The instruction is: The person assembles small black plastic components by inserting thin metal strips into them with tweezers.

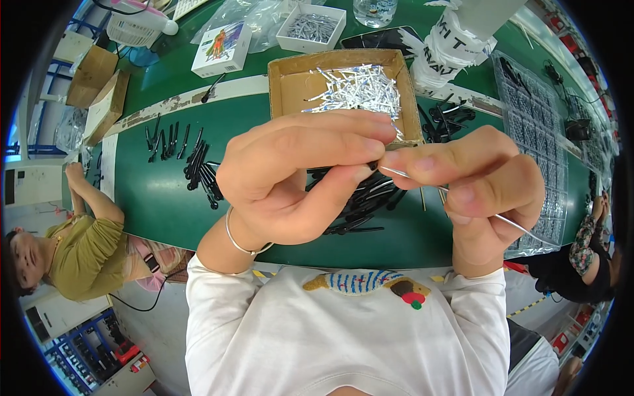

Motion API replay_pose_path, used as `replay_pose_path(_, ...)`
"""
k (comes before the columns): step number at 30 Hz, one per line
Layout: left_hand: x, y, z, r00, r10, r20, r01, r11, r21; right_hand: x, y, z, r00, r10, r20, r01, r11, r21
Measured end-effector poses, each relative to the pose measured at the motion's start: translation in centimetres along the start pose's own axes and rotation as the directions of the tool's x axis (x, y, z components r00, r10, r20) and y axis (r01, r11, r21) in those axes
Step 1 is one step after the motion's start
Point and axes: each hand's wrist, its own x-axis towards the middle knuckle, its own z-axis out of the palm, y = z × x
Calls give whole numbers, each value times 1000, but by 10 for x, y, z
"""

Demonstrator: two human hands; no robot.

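Hands are meeting close under your face, above the green worktop [165,198]. Your left hand [297,178] is curling its fingers inward, thumb and forefinger pinching shut on a small dark piece [374,165] that is mostly hidden between the fingertips, so you cannot tell its shape. Your right hand [482,191] is closing its grip on a thin silver metal wire [522,228]; thumb and forefinger are clamping its near end right against the left fingertips, while the free end is trailing down and to the right past your palm. A slim silver bangle [239,241] is sitting on your left wrist.

Directly behind your hands, a loose pile of long black plastic parts [370,201] is lying on the worktop, with more black pieces [198,171] scattered to the left. Beyond them, a shallow brown cardboard box [287,86] is holding a heap of short silver metal pins [360,89]. Farther back, a small white tray [310,28] is carrying similar pins. A clear plastic sheet of moulded compartments [535,125] is lying along the right side. Another person in an olive top [82,254] is sitting to your left.
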Motion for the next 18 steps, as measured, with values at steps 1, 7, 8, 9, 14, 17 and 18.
replay_pose_path(1, 0, 0, 0, 1000, 0, 6, 0, 1000, -2, 2, 0, -4, 998, -9, 62, 11, 999, -39)
replay_pose_path(7, -1, 2, -7, 996, -7, 83, 5, 999, 33, 0, -2, -4, 995, -15, 95, 23, 996, -82)
replay_pose_path(8, -1, 3, -9, 988, -15, 152, 6, 998, 63, 0, -2, -4, 995, -8, 98, 17, 995, -94)
replay_pose_path(9, -1, 2, -9, 988, -14, 154, 4, 998, 63, 1, -1, -3, 995, -10, 98, 19, 995, -94)
replay_pose_path(14, -6, 3, -4, 960, -277, 32, 266, 875, -404, 3, 0, -8, 993, -18, -114, 4, 992, -124)
replay_pose_path(17, -2, 1, -6, 865, -500, 47, 379, 588, -715, 1, 7, -23, 996, 87, -26, -91, 955, -281)
replay_pose_path(18, -3, -2, -5, 863, -503, 47, 381, 587, -714, -1, 11, -14, 988, 138, -64, -151, 932, -329)
